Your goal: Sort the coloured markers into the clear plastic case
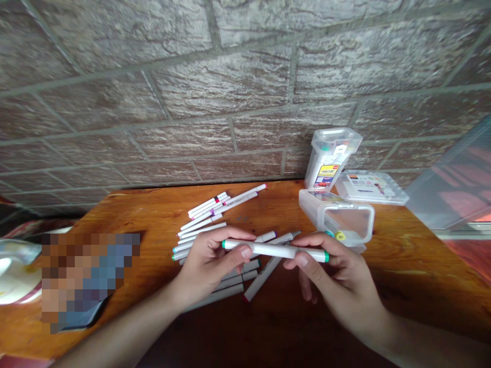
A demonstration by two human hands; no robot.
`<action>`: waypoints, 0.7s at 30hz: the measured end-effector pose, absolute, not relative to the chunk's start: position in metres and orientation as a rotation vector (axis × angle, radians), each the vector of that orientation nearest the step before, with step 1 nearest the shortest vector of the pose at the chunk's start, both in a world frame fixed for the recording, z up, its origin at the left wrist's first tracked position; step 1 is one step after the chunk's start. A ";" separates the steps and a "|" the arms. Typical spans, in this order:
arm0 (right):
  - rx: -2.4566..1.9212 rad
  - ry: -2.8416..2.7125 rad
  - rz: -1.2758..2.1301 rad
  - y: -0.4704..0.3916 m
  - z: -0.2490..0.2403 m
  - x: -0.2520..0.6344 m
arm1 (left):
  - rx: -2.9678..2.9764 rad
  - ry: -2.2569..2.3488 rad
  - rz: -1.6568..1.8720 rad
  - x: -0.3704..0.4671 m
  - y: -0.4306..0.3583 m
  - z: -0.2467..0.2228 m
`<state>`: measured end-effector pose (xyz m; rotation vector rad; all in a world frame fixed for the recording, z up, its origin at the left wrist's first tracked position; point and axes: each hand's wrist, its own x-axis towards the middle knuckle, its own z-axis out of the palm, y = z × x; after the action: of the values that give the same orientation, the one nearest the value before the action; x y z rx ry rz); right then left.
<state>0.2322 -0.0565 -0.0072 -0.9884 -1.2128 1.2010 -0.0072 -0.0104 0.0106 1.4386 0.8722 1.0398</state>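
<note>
A white marker (274,250) with green ends is held level between my two hands above the table. My left hand (215,255) pinches its left end between thumb and fingers. At the right end, my right hand (337,271) grips the marker the same way. Beneath and behind my hands lie several white markers (230,282) with coloured ends, partly hidden by the left hand. Farther back is another group of white markers (209,207) with pink, purple and black ends.
An open clear plastic case (307,204) lies on its side at right, with a few markers inside. Behind it stands an upright clear marker case (320,163), beside a flat clear box (378,186). A phone (86,317), partly blurred out, lies left on the wooden table (395,286). A stone wall (245,102) rises behind.
</note>
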 end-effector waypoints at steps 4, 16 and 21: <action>-0.986 -1.217 1.197 -0.057 -0.006 0.232 | 1.409 0.867 1.028 -0.006 -0.011 0.012; -0.986 -1.216 1.163 -0.054 -0.009 0.232 | 1.346 0.865 0.990 -0.006 -0.013 0.011; -0.974 -1.215 1.163 -0.054 -0.009 0.232 | 1.340 0.859 0.995 -0.006 -0.011 0.012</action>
<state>0.2316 -0.0539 -0.0085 -0.9739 -1.2152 1.1631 -0.0064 -0.0110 0.0118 1.3403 0.8588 0.9951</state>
